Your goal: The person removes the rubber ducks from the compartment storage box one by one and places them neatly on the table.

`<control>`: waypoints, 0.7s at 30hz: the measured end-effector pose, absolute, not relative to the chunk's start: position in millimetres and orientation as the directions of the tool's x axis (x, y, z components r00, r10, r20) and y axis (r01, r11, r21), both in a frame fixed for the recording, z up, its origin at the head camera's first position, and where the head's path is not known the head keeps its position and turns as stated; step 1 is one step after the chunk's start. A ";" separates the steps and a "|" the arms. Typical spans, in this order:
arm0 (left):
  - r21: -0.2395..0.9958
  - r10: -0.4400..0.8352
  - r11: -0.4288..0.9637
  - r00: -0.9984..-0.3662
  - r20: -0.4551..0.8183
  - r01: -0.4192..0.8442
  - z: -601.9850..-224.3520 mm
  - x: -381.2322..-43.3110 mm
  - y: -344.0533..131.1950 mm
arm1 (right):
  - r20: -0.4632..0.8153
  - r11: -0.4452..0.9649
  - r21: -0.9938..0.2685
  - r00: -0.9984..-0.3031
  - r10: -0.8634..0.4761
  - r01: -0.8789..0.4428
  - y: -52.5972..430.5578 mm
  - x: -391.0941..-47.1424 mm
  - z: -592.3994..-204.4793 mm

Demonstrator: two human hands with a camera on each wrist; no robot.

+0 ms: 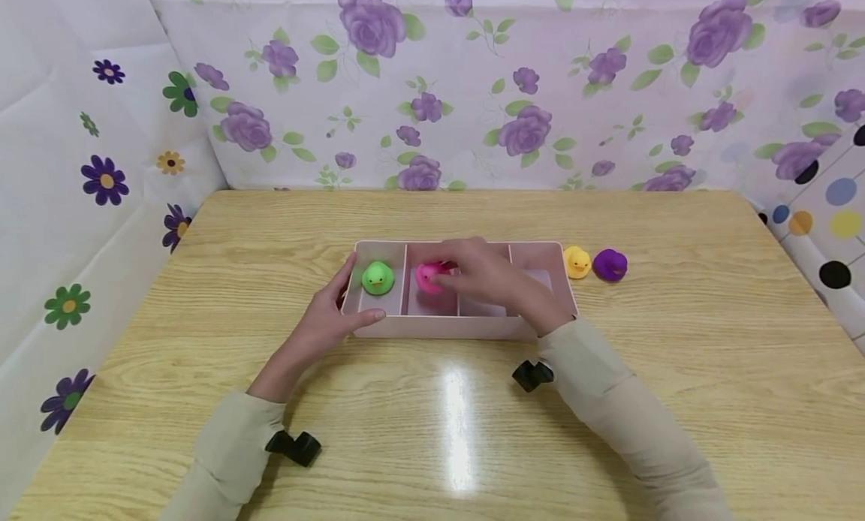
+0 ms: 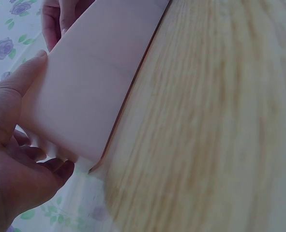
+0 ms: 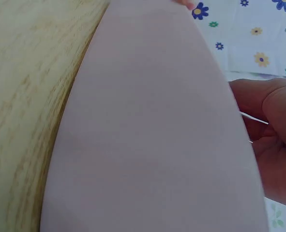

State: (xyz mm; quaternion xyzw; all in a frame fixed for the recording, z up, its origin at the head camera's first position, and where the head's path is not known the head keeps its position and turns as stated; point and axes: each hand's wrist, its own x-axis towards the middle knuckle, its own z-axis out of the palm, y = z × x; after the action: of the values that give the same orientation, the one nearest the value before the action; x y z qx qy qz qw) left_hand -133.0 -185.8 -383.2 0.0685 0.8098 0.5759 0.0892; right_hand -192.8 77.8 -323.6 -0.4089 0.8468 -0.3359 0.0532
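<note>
Beige sleeves [image 1: 226,453] lie nearest; left hand [image 1: 330,320] grips the box [image 1: 439,327] at nine o'clock, right hand [image 1: 481,269] pinches a pink duck [image 1: 427,275], apparently placing it; gentle release seems next.

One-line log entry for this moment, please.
left hand: grips box, left end; right hand: pinches pink duck, second compartment from left; green duck: leftmost compartment; yellow duck, purple duck: on table, right of box
</note>
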 end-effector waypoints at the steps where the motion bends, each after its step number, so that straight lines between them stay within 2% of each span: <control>1: 0.945 0.214 0.328 -0.975 -0.066 0.008 -383.1 -132.8 -185.8 | 0.194 0.433 -0.605 -0.652 -0.733 -0.668 78.6 -191.7 -323.4; 6: 0.944 0.213 0.329 -0.975 -0.066 0.008 -383.1 -132.8 -185.7 | 0.240 0.410 -0.574 -0.624 -0.743 -0.709 82.0 -185.0 -320.8; 14: 0.943 0.211 0.332 -0.976 -0.061 0.012 -384.1 -133.5 -185.7 | 0.302 0.409 -0.531 -0.616 -0.727 -0.742 88.8 -178.5 -318.1; 21: 0.942 0.207 0.335 -0.976 -0.063 0.010 -383.2 -133.4 -185.8 | 0.247 0.438 -0.591 -0.669 -0.701 -0.677 102.7 -175.4 -313.4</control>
State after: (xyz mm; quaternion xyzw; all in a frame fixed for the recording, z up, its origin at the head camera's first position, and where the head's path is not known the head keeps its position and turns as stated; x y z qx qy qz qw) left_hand -133.4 -185.8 -383.2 0.0666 0.8126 0.5727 0.0858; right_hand -175.4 102.7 -313.4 -0.4066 0.8477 -0.3403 0.0175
